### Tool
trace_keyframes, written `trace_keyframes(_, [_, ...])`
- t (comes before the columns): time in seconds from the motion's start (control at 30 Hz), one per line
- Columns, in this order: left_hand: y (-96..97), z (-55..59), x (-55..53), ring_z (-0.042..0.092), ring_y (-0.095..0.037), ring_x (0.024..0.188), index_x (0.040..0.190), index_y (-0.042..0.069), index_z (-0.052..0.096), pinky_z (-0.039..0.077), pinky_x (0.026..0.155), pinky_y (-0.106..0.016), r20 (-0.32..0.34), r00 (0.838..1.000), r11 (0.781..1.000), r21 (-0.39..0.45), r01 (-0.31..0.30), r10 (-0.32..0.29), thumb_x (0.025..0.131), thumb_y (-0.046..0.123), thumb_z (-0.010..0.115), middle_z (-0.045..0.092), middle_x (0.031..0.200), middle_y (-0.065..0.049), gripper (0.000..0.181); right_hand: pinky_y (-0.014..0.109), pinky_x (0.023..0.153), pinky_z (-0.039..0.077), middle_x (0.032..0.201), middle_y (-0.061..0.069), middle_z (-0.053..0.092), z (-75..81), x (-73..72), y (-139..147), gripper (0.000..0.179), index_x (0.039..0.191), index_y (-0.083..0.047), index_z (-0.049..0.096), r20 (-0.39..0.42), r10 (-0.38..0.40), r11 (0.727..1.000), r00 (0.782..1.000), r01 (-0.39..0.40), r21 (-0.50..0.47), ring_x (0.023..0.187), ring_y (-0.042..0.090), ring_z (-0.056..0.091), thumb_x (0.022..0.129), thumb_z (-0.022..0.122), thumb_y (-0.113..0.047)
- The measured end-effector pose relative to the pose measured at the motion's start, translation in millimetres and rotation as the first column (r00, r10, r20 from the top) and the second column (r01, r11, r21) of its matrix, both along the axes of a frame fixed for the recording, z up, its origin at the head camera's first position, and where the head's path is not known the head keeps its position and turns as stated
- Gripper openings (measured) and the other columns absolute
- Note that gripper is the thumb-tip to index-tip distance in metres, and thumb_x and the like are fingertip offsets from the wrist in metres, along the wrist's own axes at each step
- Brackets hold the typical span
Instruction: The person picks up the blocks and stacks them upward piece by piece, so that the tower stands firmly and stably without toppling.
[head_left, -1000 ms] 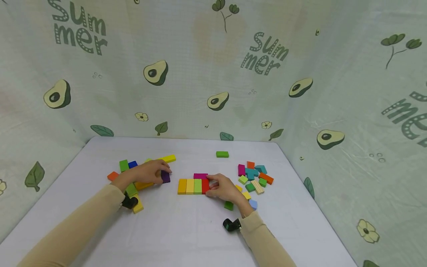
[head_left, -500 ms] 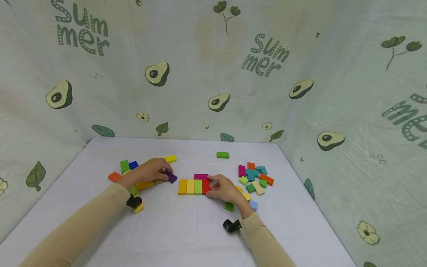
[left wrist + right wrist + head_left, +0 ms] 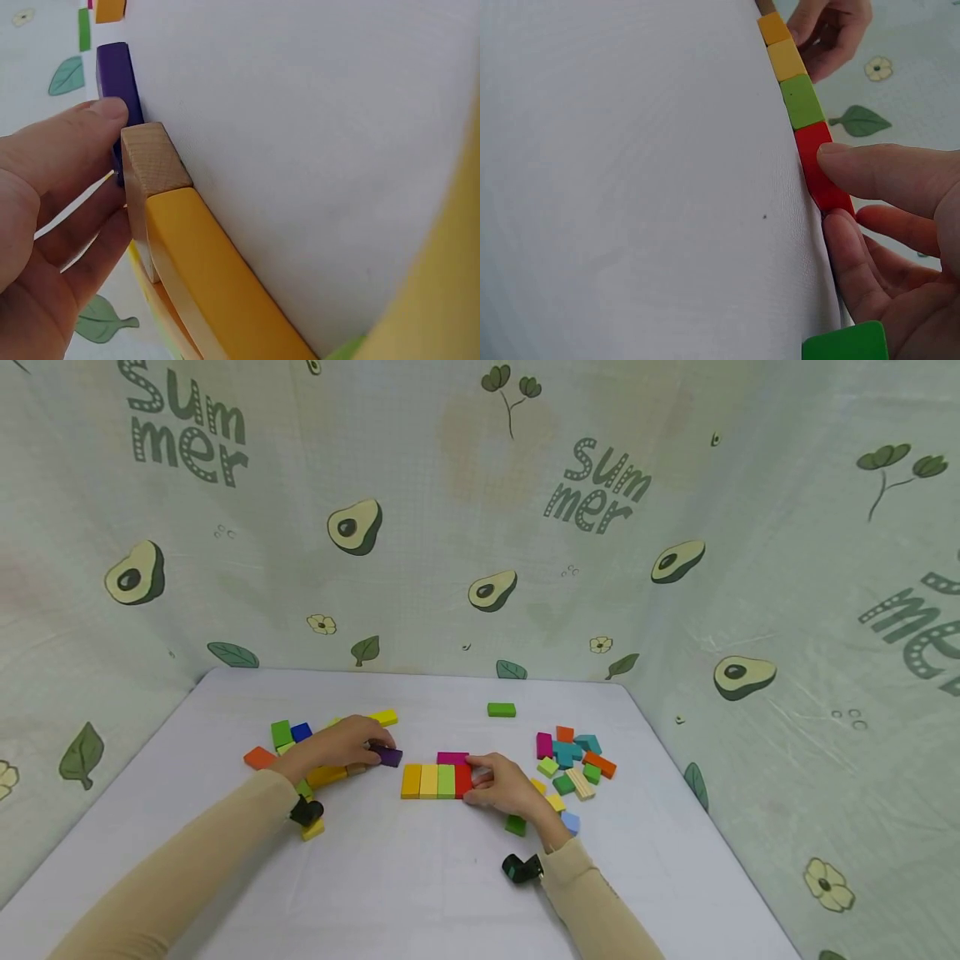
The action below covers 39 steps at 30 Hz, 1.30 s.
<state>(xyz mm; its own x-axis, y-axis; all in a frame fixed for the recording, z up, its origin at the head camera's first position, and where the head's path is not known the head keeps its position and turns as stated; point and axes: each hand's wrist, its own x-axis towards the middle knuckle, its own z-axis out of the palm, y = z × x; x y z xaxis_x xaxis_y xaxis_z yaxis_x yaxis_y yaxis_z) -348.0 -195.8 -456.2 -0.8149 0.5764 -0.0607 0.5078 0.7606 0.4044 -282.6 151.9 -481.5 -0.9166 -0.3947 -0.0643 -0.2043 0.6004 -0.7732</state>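
Note:
In the head view my left hand pinches a purple block at its end, left of a row of blocks. The left wrist view shows the thumb on the side of that purple block, close by a bare wooden block and an orange-yellow one. My right hand holds the red block between thumb and finger at the row's right end. Beside it stand a light green block, a pale yellow block and an orange block. A magenta block lies behind the row.
On the right lies a loose group of blocks, among them a teal one and a plain wood-coloured one. One green block lies alone at the back. Several more, including a blue one, surround my left forearm.
My left hand has moved slightly right with the purple block, which has turned from upright to lying lengthwise across the view. My right hand stays at the red block.

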Motion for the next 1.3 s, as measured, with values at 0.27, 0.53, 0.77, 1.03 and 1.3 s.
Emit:
trace_keyframes(0.27, [8.6, -0.8, -7.1, 0.062, -0.016, 0.102, 0.126, 0.016, 0.077, 0.055, 0.103, -0.046, -0.007, 1.000, 0.999, 0.042, 0.003, -0.003, 0.099, 0.018, 0.078, 0.072, 0.112, 0.004, 0.027, 0.030, 0.087, 0.061, 0.127, 0.007, 0.063, 0.3, 0.0, 2, 0.068, 0.153, -0.014, 0.059, -0.008, 0.011, 1.000, 1.000, -0.011, 0.001, 0.101, 0.016, 0.064, 0.092, 0.086, -0.020])
trace_keyframes(0.53, [29.2, 1.0, -7.3, 0.061, -0.017, 0.104, 0.125, 0.014, 0.077, 0.055, 0.101, -0.044, 0.001, 0.999, 0.996, 0.073, 0.043, -0.043, 0.100, 0.018, 0.076, 0.072, 0.113, 0.003, 0.026, 0.031, 0.088, 0.061, 0.127, 0.007, 0.063, -0.5, -0.5, 1, 0.067, 0.153, -0.016, 0.059, -0.001, -0.008, 1.000, 1.000, 0.008, 0.006, 0.102, 0.017, 0.064, 0.092, 0.086, -0.022])
trace_keyframes(0.77, [41.5, -4.3, -8.5, 0.061, -0.017, 0.110, 0.130, 0.017, 0.075, 0.054, 0.104, -0.042, 0.031, 0.999, 0.999, 0.047, 0.025, -0.027, 0.103, 0.021, 0.073, 0.071, 0.118, 0.004, 0.028, 0.030, 0.087, 0.061, 0.126, 0.007, 0.063, 0.5, 0.1, 1, 0.068, 0.153, -0.015, 0.058, 0.000, 0.004, 1.000, 1.000, -0.004, 0.002, 0.101, 0.017, 0.064, 0.092, 0.086, -0.020])
trace_keyframes(1.03, [45.8, -4.9, -6.4, 0.061, -0.016, 0.108, 0.132, 0.016, 0.075, 0.054, 0.104, -0.042, 0.053, 0.998, 0.998, 0.063, 0.019, -0.023, 0.104, 0.016, 0.071, 0.071, 0.118, 0.004, 0.029, 0.030, 0.088, 0.061, 0.127, 0.007, 0.063, -1.1, -1.3, 1, 0.068, 0.153, -0.013, 0.058, 0.001, 0.008, 1.000, 1.000, -0.008, -0.005, 0.100, 0.016, 0.065, 0.092, 0.086, -0.020])
trace_keyframes(1.3, [48.9, -7.1, -4.1, 0.062, -0.016, 0.110, 0.134, 0.017, 0.074, 0.054, 0.104, -0.042, 0.034, 0.998, 0.997, 0.056, 0.052, -0.054, 0.105, 0.022, 0.070, 0.071, 0.119, 0.004, 0.030, 0.034, 0.091, 0.061, 0.127, 0.009, 0.063, -1.0, -1.7, 0, 0.068, 0.153, -0.013, 0.058, 0.007, 0.003, 1.000, 1.000, -0.003, -0.016, 0.101, 0.017, 0.065, 0.092, 0.086, -0.021])
